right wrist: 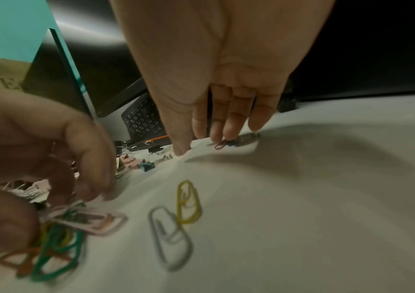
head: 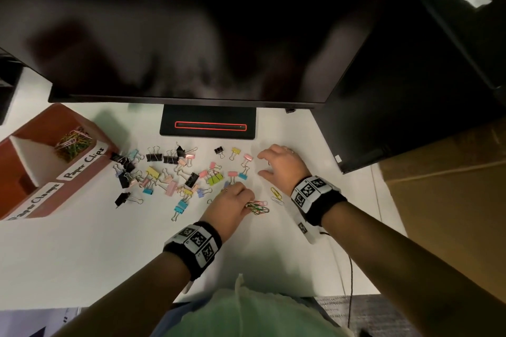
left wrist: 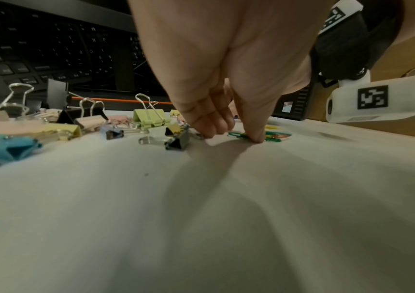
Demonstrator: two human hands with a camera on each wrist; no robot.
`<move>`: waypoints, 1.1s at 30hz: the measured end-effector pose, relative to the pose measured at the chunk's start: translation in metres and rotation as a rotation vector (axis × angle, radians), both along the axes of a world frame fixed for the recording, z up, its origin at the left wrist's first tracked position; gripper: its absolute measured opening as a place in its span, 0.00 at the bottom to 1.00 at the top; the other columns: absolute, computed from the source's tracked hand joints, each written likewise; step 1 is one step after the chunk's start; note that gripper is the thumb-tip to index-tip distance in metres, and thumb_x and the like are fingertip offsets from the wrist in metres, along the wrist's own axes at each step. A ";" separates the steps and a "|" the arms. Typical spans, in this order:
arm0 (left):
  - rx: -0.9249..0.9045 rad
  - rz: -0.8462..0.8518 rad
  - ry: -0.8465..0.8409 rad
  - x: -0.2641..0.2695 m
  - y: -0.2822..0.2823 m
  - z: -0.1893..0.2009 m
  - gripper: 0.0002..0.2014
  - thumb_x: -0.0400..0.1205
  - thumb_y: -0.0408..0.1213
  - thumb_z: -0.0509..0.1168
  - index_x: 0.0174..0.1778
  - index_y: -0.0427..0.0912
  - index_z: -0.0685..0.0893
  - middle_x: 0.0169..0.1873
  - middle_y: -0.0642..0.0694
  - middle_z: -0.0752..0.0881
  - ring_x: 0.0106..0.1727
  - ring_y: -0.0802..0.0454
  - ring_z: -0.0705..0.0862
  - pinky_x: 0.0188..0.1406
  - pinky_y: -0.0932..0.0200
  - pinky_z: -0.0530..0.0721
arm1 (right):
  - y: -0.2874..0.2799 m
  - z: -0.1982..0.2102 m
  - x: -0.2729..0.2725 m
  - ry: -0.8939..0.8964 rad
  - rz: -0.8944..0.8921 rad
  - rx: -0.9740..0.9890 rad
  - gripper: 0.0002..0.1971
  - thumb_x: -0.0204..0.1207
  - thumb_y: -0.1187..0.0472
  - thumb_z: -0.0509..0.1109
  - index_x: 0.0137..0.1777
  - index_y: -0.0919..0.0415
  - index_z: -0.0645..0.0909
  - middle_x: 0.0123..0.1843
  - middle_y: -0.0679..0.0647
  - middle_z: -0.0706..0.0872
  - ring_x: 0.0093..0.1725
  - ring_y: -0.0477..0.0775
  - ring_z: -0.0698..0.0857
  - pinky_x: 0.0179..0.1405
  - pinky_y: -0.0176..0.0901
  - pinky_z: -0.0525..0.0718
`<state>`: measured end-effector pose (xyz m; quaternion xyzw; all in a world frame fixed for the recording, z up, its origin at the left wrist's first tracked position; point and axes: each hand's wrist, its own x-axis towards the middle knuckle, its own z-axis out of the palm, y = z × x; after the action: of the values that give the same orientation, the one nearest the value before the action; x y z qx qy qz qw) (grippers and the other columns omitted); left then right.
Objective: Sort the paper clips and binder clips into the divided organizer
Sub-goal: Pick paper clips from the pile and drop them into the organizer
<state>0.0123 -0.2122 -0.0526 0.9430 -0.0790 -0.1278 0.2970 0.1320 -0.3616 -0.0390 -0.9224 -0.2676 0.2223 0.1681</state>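
A red-brown divided organizer (head: 90,169) stands at the left, labelled "Paper Clips" and "Paper Clamps". Its back compartment holds coloured paper clips (head: 72,142). Several binder clips (head: 169,172) lie scattered on the white desk. My left hand (head: 246,201) pinches a bunch of coloured paper clips (head: 258,207) against the desk, its thumb (left wrist: 253,134) pressing down on them (left wrist: 274,135). My right hand (head: 262,165) lies spread and open further back; its fingertips (right wrist: 226,136) touch a red paper clip (right wrist: 220,146). A yellow clip (right wrist: 188,202) and a white clip (right wrist: 171,237) lie loose between the hands.
A dark monitor (head: 191,35) on a black stand base (head: 208,124) looms behind the clips. A black computer case (head: 410,90) and a cardboard box (head: 451,186) stand at the right. A keyboard (left wrist: 38,49) sits under the monitor. A thin cable (head: 350,268) runs off the desk's near edge.
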 end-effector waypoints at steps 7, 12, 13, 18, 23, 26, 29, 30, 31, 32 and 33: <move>0.092 -0.096 0.095 0.009 -0.007 -0.002 0.18 0.78 0.33 0.65 0.65 0.43 0.78 0.59 0.43 0.80 0.61 0.44 0.77 0.70 0.41 0.67 | -0.002 -0.004 0.003 0.085 -0.009 0.037 0.12 0.77 0.67 0.64 0.58 0.61 0.83 0.56 0.58 0.84 0.58 0.58 0.81 0.59 0.49 0.80; 0.127 -0.061 0.196 0.016 -0.009 -0.001 0.10 0.81 0.35 0.62 0.55 0.39 0.81 0.53 0.41 0.82 0.57 0.44 0.78 0.66 0.48 0.69 | -0.025 -0.006 -0.001 0.103 -0.123 0.089 0.18 0.73 0.64 0.71 0.63 0.58 0.80 0.55 0.56 0.81 0.51 0.52 0.82 0.56 0.43 0.82; 0.112 -0.053 0.204 0.017 -0.009 -0.001 0.09 0.81 0.35 0.62 0.55 0.38 0.81 0.53 0.40 0.82 0.56 0.44 0.79 0.63 0.50 0.71 | -0.029 -0.007 -0.001 0.101 -0.144 0.084 0.19 0.73 0.63 0.71 0.65 0.57 0.78 0.55 0.56 0.81 0.51 0.53 0.82 0.56 0.43 0.82; 0.040 -0.018 0.194 0.015 -0.011 0.000 0.09 0.80 0.33 0.62 0.54 0.35 0.82 0.52 0.39 0.80 0.53 0.44 0.79 0.57 0.54 0.76 | -0.024 -0.006 0.000 0.037 -0.170 0.092 0.18 0.74 0.55 0.71 0.64 0.54 0.80 0.58 0.55 0.80 0.55 0.56 0.82 0.57 0.46 0.83; 0.004 0.009 0.124 0.009 -0.009 0.001 0.05 0.78 0.27 0.64 0.47 0.33 0.84 0.47 0.37 0.82 0.48 0.42 0.80 0.50 0.55 0.77 | 0.000 -0.004 0.011 0.028 -0.199 0.032 0.13 0.75 0.56 0.70 0.57 0.58 0.82 0.58 0.57 0.81 0.57 0.59 0.80 0.58 0.50 0.82; 0.009 0.024 0.134 0.005 -0.004 0.002 0.04 0.78 0.28 0.63 0.46 0.35 0.82 0.45 0.38 0.83 0.48 0.44 0.79 0.55 0.53 0.77 | 0.010 -0.004 0.016 0.082 -0.206 0.055 0.09 0.77 0.63 0.67 0.55 0.61 0.84 0.55 0.60 0.85 0.54 0.59 0.83 0.57 0.47 0.83; 0.003 0.070 0.137 0.002 0.000 0.002 0.05 0.78 0.28 0.63 0.48 0.37 0.81 0.46 0.40 0.83 0.50 0.45 0.80 0.70 0.55 0.67 | 0.012 -0.003 0.014 0.120 -0.187 0.059 0.09 0.78 0.66 0.64 0.53 0.61 0.85 0.52 0.59 0.87 0.52 0.58 0.85 0.59 0.44 0.82; -0.008 0.080 0.136 0.001 0.001 0.002 0.05 0.79 0.28 0.63 0.48 0.37 0.82 0.46 0.41 0.83 0.50 0.45 0.79 0.71 0.57 0.65 | 0.011 -0.003 0.013 0.126 -0.172 0.055 0.09 0.78 0.66 0.64 0.53 0.61 0.85 0.53 0.59 0.87 0.52 0.57 0.85 0.63 0.44 0.80; -0.019 0.087 0.134 -0.001 0.002 0.003 0.06 0.79 0.28 0.63 0.48 0.37 0.82 0.46 0.41 0.83 0.50 0.46 0.79 0.69 0.58 0.66 | 0.011 -0.003 0.012 0.128 -0.156 0.053 0.09 0.77 0.66 0.65 0.53 0.61 0.85 0.53 0.58 0.87 0.52 0.57 0.85 0.66 0.44 0.78; -0.033 0.094 0.126 -0.003 0.003 0.004 0.05 0.78 0.28 0.63 0.48 0.37 0.82 0.46 0.41 0.84 0.50 0.46 0.79 0.65 0.59 0.69 | 0.009 -0.002 0.011 0.130 -0.144 0.051 0.08 0.77 0.65 0.66 0.52 0.61 0.85 0.54 0.58 0.85 0.52 0.57 0.84 0.67 0.44 0.78; -0.052 0.108 0.119 -0.005 0.005 0.005 0.05 0.78 0.28 0.64 0.47 0.37 0.83 0.45 0.41 0.84 0.49 0.46 0.79 0.59 0.59 0.72 | 0.008 -0.002 0.010 0.128 -0.138 0.056 0.08 0.76 0.64 0.67 0.52 0.60 0.84 0.55 0.58 0.83 0.53 0.56 0.83 0.64 0.44 0.79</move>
<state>0.0078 -0.2076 -0.0474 0.9287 -0.0137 -0.1652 0.3318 0.1416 -0.3531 -0.0414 -0.9174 -0.1983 0.2611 0.2256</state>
